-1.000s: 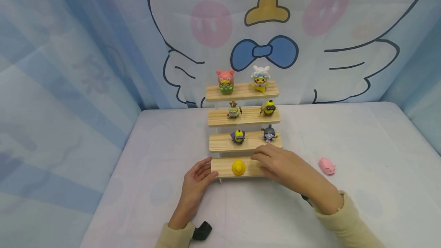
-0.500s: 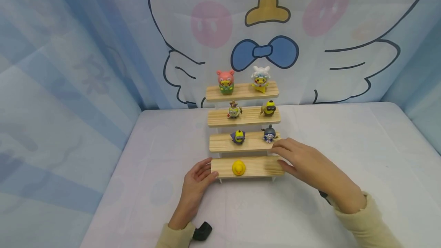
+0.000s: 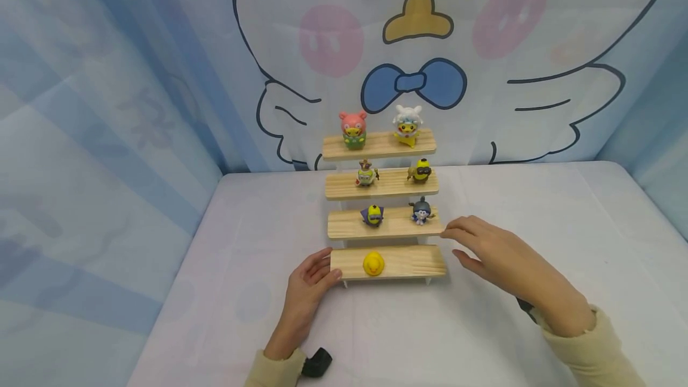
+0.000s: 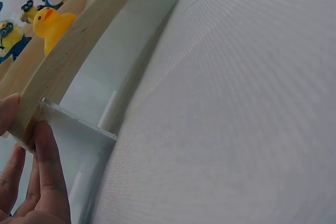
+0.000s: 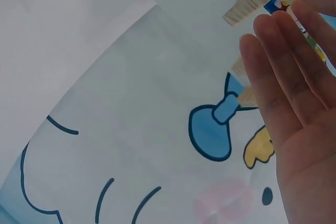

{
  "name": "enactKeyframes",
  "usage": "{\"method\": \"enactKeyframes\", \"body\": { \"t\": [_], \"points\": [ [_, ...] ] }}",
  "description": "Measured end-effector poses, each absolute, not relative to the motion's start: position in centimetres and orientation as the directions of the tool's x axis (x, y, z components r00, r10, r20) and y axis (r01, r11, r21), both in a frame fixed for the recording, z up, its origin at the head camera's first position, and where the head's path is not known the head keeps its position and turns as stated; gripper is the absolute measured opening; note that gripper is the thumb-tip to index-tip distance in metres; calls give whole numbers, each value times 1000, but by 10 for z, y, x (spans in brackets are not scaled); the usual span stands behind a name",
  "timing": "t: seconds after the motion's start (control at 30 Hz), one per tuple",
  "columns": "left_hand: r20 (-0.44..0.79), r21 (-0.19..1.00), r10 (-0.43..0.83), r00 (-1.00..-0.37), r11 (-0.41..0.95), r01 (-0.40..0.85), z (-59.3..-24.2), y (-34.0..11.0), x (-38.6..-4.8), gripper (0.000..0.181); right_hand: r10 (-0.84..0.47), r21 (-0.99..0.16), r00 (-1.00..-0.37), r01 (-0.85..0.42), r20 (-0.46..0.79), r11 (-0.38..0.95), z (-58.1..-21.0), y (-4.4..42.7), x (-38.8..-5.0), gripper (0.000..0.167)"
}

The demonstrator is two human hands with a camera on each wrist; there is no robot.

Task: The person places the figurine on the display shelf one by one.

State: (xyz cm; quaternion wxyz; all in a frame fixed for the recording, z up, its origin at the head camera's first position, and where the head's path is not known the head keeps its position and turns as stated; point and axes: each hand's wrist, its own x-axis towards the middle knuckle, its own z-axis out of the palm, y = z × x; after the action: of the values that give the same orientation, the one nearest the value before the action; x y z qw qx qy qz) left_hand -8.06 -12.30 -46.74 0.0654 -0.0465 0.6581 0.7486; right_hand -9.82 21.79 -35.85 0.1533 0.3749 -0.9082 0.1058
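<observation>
A four-tier wooden display shelf (image 3: 408, 262) stands on the white table. My left hand (image 3: 305, 291) pinches the left end of its lowest step; in the left wrist view the thumb lies on one side of the board and fingertips on the other. A yellow rubber duck (image 3: 373, 263) sits on that step, left of its middle. To the right of the shelf is my right hand (image 3: 502, 261), apart from the lowest step, its fingertips near the right end of the second step. The right wrist view shows its fingers (image 5: 268, 82) extended and the palm bare.
Higher steps carry a purple-caped figurine (image 3: 372, 215), a grey-haired figurine (image 3: 421, 212), a crowned figurine (image 3: 366, 174), a goggled yellow figurine (image 3: 420, 171), a pink-hooded figurine (image 3: 353, 131) and a white-hooded figurine (image 3: 407, 126). A printed curtain (image 3: 537, 112) hangs behind.
My right hand has moved rightward off the lowest step. A pink pig toy seen on the table one second ago is now out of sight, where the hand is. My left hand stays put.
</observation>
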Motion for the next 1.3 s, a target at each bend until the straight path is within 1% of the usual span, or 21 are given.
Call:
{"method": "enactKeyframes", "body": {
  "t": [0.1, 0.2, 0.3, 0.43, 0.53, 0.67, 0.87, 1.0, 1.3],
  "points": [
    [-158, 978, 34, -987, -130, -161, -467, -123, -80, 58, -646, -74, -673, -711, 360, 700, -360, 222, -98, 46],
    [-161, 977, 34, -986, -133, -164, -466, -122, -80, 57, -635, -71, -690, -695, 348, 716, -362, 226, -98, 45],
    [-163, 977, 41, -986, -131, -167, -466, -122, -80, 58, -608, -86, -730, -659, 312, 747, -363, 230, -98, 44],
    [-166, 977, 40, -985, -126, -170, -465, -122, -80, 58, -565, -114, -794, -598, 226, 794, -365, 235, -99, 42],
    [-166, 978, 32, -986, -122, -169, -465, -123, -80, 58, -545, -131, -820, -568, 176, 813, -369, 238, -101, 41],
    [-163, 978, 33, -986, -124, -166, -465, -123, -80, 58, -533, -139, -832, -553, 155, 821, -375, 244, -103, 40],
    [-161, 978, 36, -986, -129, -165, -465, -123, -80, 58, -542, -134, -819, -568, 189, 812, -385, 258, -104, 39],
    [-167, 977, 34, -985, -132, -170, -465, -123, -80, 58, -530, -140, -827, -556, 187, 819, -389, 267, -103, 38],
    [-168, 977, 30, -985, -130, -171, -466, -123, -80, 58, -453, -183, -889, -457, 66, 870, -392, 279, -102, 35]
  ]
}}
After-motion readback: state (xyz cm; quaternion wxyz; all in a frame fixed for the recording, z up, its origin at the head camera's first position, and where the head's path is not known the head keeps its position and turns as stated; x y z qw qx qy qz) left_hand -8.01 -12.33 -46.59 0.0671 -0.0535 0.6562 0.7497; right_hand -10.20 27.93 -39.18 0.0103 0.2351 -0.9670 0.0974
